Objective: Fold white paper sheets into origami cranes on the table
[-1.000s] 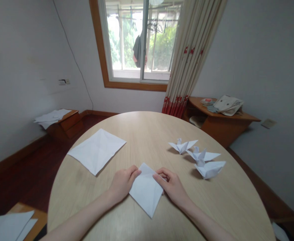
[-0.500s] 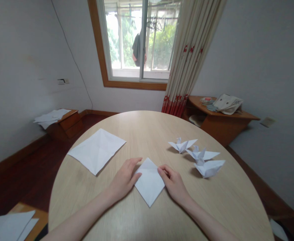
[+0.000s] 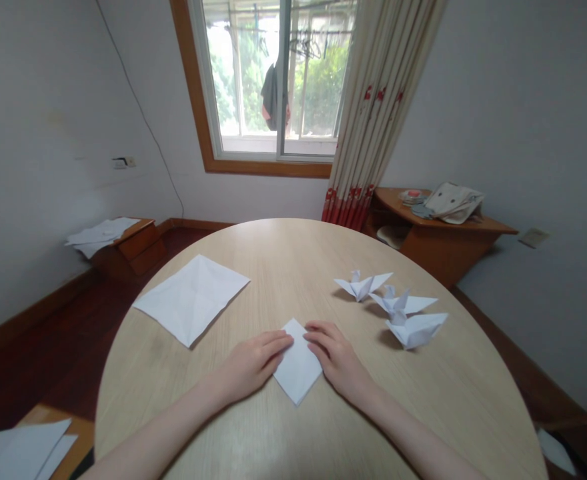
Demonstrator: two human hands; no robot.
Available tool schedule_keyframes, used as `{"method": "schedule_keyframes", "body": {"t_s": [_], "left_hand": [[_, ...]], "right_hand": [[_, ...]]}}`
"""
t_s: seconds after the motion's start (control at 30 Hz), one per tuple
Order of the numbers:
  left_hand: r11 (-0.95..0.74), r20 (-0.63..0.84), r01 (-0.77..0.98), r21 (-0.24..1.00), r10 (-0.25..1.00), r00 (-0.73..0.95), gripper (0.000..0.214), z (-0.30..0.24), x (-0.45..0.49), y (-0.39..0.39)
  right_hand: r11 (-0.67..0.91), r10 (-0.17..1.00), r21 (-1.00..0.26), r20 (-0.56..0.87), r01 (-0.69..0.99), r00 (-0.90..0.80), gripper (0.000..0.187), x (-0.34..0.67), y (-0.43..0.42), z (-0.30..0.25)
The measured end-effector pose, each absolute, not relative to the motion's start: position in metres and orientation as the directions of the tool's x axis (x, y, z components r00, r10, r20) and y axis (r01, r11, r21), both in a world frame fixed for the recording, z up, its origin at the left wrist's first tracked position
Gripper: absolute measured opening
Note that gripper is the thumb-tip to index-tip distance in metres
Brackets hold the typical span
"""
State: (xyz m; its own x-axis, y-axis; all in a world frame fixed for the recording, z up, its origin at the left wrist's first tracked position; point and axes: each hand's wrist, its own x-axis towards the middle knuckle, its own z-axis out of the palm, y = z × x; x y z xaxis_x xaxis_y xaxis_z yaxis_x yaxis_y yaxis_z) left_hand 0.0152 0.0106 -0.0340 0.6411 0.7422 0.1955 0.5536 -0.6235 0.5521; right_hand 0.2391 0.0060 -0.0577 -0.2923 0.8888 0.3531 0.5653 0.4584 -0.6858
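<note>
A small white folded paper square (image 3: 297, 365) lies on the round wooden table (image 3: 283, 267) just in front of me, one corner pointing away. My left hand (image 3: 253, 363) lies flat on its left edge with fingers stretched out, pressing it down. My right hand (image 3: 336, 359) rests on its right edge, fingers extended over the paper. Neither hand lifts the paper.
A larger creased white sheet (image 3: 192, 299) lies on the table to the left. Three folded paper birds (image 3: 397, 308) stand in a row at the right. Beyond are a low side table with papers (image 3: 104, 233), a corner shelf with a bag (image 3: 453, 203), and a window (image 3: 273, 73).
Both hands have slid inward over the folded paper and now press flat on it. The visible part of the paper has shrunk, with its side flaps covered.
</note>
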Motion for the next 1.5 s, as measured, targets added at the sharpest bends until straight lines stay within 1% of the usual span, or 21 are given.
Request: {"method": "schedule_keyframes", "body": {"t_s": [0.1, 0.17, 0.27, 0.3, 0.37, 0.43, 0.5, 0.73, 0.83, 0.9, 1.0, 1.1, 1.17, 1.27, 1.37, 1.43, 1.5], "left_hand": [[-0.619, 0.154, 0.574, 0.537, 0.740, 0.654, 0.036, -0.035, 0.014, 0.012], [-0.618, 0.122, 0.576, 0.536, 0.731, 0.671, 0.037, -0.035, 0.013, 0.012], [-0.614, 0.066, 0.579, 0.537, 0.714, 0.697, 0.042, -0.031, 0.011, 0.011], [-0.613, 0.045, 0.577, 0.540, 0.705, 0.708, 0.047, -0.029, 0.011, 0.011], [-0.608, 0.007, 0.577, 0.545, 0.691, 0.723, 0.064, -0.025, 0.010, 0.010], [-0.605, -0.015, 0.583, 0.542, 0.687, 0.727, 0.083, -0.022, 0.009, 0.010], [-0.613, -0.019, 0.588, 0.529, 0.683, 0.730, 0.092, -0.020, 0.009, 0.010], [-0.642, 0.003, 0.579, 0.503, 0.671, 0.742, 0.078, -0.021, 0.009, 0.011], [-0.674, 0.048, 0.546, 0.497, 0.650, 0.759, 0.065, -0.019, 0.008, 0.011], [-0.714, 0.089, 0.522, 0.466, 0.625, 0.776, 0.057, -0.019, 0.007, 0.011], [-0.795, 0.188, 0.486, 0.362, 0.573, 0.797, 0.049, -0.021, 0.007, 0.012], [-0.875, 0.361, 0.437, 0.207, 0.483, 0.797, 0.046, -0.025, 0.006, 0.013], [-0.906, 0.479, 0.413, 0.090, 0.403, 0.780, 0.043, -0.026, 0.006, 0.012], [-0.909, 0.589, 0.415, -0.039, 0.315, 0.744, 0.034, -0.023, 0.006, 0.009], [-0.901, 0.659, 0.407, -0.151, 0.215, 0.721, 0.024, -0.020, 0.008, 0.005], [-0.895, 0.698, 0.372, -0.246, 0.103, 0.709, 0.019, -0.020, 0.010, 0.003], [-0.884, 0.704, 0.325, -0.337, -0.008, 0.710, 0.017, -0.021, 0.013, 0.000]], "right_hand": [[0.501, 0.859, -0.661, 0.301, 0.559, -0.414, 0.035, 0.241, 0.005, -0.059], [0.509, 0.846, -0.655, 0.259, 0.558, -0.466, 0.040, 0.244, 0.003, -0.054], [0.474, 0.841, -0.670, 0.151, 0.571, -0.520, 0.038, 0.248, -0.001, -0.040], [0.458, 0.831, -0.682, 0.100, 0.571, -0.547, 0.043, 0.250, -0.002, -0.035], [0.423, 0.822, -0.697, 0.026, 0.579, -0.569, 0.060, 0.253, -0.003, -0.028], [0.418, 0.814, -0.699, 0.005, 0.580, -0.581, 0.079, 0.255, -0.003, -0.026], [0.437, 0.808, -0.691, 0.020, 0.576, -0.589, 0.087, 0.256, -0.003, -0.026], [0.463, 0.811, -0.636, 0.023, 0.617, -0.584, 0.077, 0.254, -0.003, -0.025], [0.461, 0.813, -0.634, 0.023, 0.620, -0.582, 0.073, 0.254, -0.004, -0.022], [0.460, 0.817, -0.631, 0.025, 0.625, -0.576, 0.069, 0.255, -0.004, -0.021], [0.492, 0.810, -0.617, 0.068, 0.614, -0.582, 0.054, 0.255, -0.005, -0.021], [0.570, 0.779, -0.582, 0.159, 0.580, -0.606, 0.037, 0.256, -0.004, -0.023], [0.628, 0.754, -0.536, 0.241, 0.564, -0.611, 0.035, 0.257, -0.004, -0.025], [0.696, 0.715, -0.462, 0.381, 0.549, -0.586, 0.034, 0.255, -0.004, -0.027], [0.745, 0.666, -0.422, 0.493, 0.516, -0.560, 0.029, 0.253, -0.005, -0.026], [0.766, 0.641, -0.406, 0.538, 0.498, -0.547, 0.026, 0.251, -0.006, -0.025], [0.777, 0.625, -0.390, 0.567, 0.494, -0.537, 0.023, 0.250, -0.006, -0.023]]}}
